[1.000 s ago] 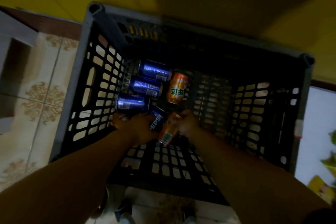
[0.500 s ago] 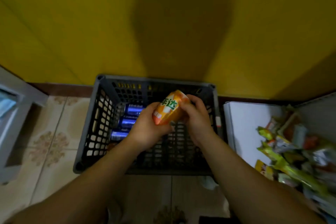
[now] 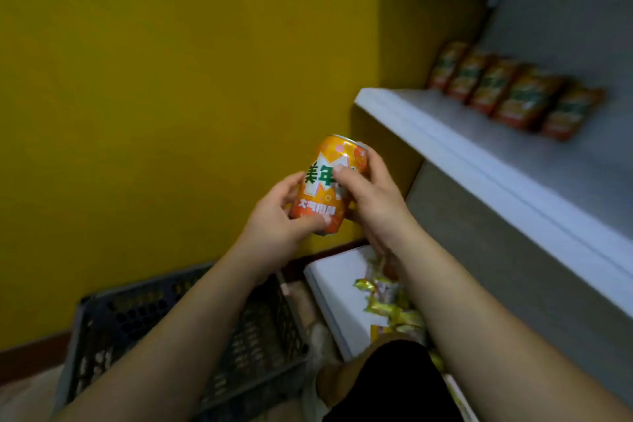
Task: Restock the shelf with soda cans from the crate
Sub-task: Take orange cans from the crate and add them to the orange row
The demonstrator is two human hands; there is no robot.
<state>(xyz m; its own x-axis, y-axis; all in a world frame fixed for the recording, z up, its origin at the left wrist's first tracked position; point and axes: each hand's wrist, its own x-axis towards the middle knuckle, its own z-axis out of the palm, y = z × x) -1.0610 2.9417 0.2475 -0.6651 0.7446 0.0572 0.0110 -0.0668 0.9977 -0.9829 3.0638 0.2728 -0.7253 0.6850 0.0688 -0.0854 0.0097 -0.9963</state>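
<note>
I hold one orange soda can (image 3: 325,181) upright in front of the yellow wall, between both hands. My left hand (image 3: 277,226) grips its lower left side and bottom. My right hand (image 3: 366,195) wraps its right side, thumb across the label. The dark plastic crate (image 3: 102,315) sits on the floor at lower left, partly hidden by my left forearm; its contents are not visible. To the right, the grey shelf (image 3: 462,147) carries a row of several orange cans (image 3: 513,92) against its back wall.
A lower white shelf (image 3: 329,288) beside the crate holds green and yellow snack packets (image 3: 390,305). The yellow wall (image 3: 171,96) stands close behind the crate. My dark-clad knee (image 3: 390,384) is at the bottom.
Both hands rose out of the crate with the orange can and carried it up and right, level with the shelf. My view swung from the crate up to the shelf.
</note>
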